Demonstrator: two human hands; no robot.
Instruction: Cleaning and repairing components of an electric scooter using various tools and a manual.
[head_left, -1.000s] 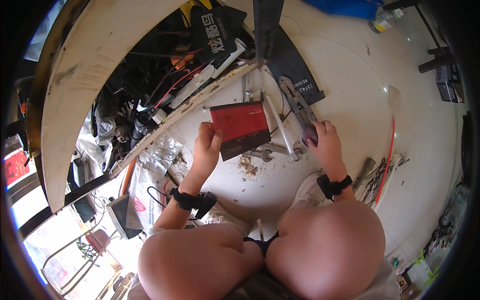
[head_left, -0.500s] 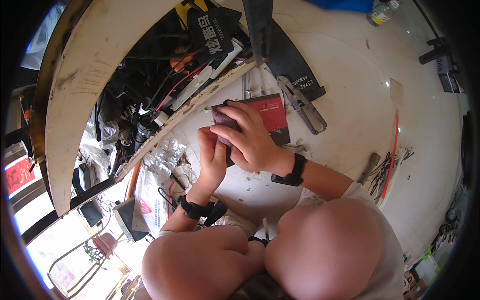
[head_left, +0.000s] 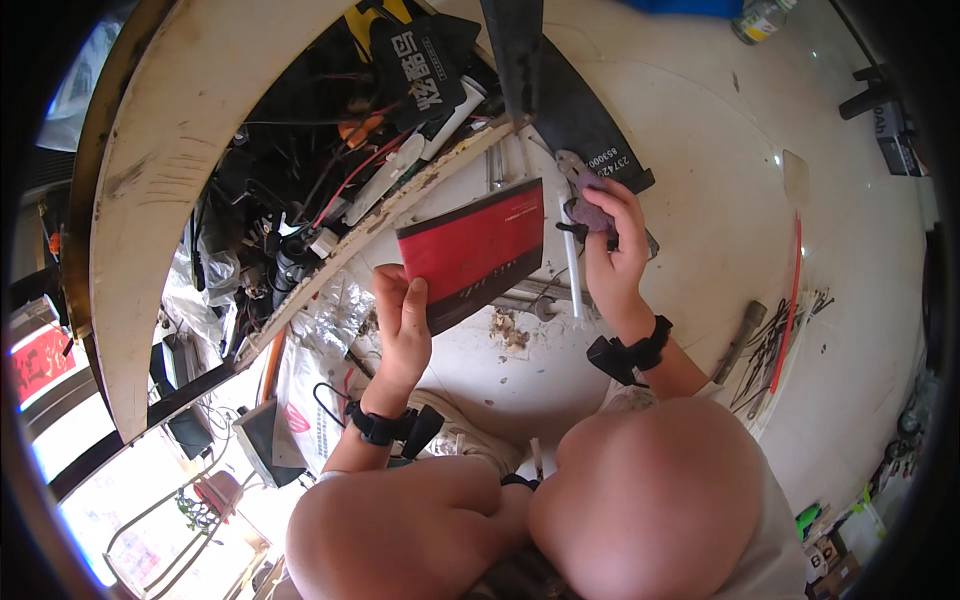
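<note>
My left hand (head_left: 398,325) grips a red-and-black flat booklet or packet (head_left: 470,240) by its lower left corner, thumb on its front. My right hand (head_left: 615,260), fingers curled, holds a purplish wad (head_left: 592,212), seemingly cloth, with a dark part sticking out to the left. It is over a metal tool (head_left: 572,166) lying by a black curved panel (head_left: 600,125). Beside that stands out a long white rod (head_left: 573,290); whether the hand touches it I cannot tell. Metal pieces (head_left: 540,307) and debris lie on the pale floor below the booklet.
An open cream cabinet (head_left: 140,90) full of cables and parts fills the upper left, beside a dark upright bar (head_left: 510,50). Plastic bags (head_left: 300,395) lie at lower left. A bottle (head_left: 760,20), a red strip (head_left: 792,300) and wire bundles (head_left: 770,350) are at right. My knees frame the bottom.
Half a second ago both hands met over the booklet with the purplish wad; now my right hand has moved right and up with it, and the booklet is raised, its red face uncovered.
</note>
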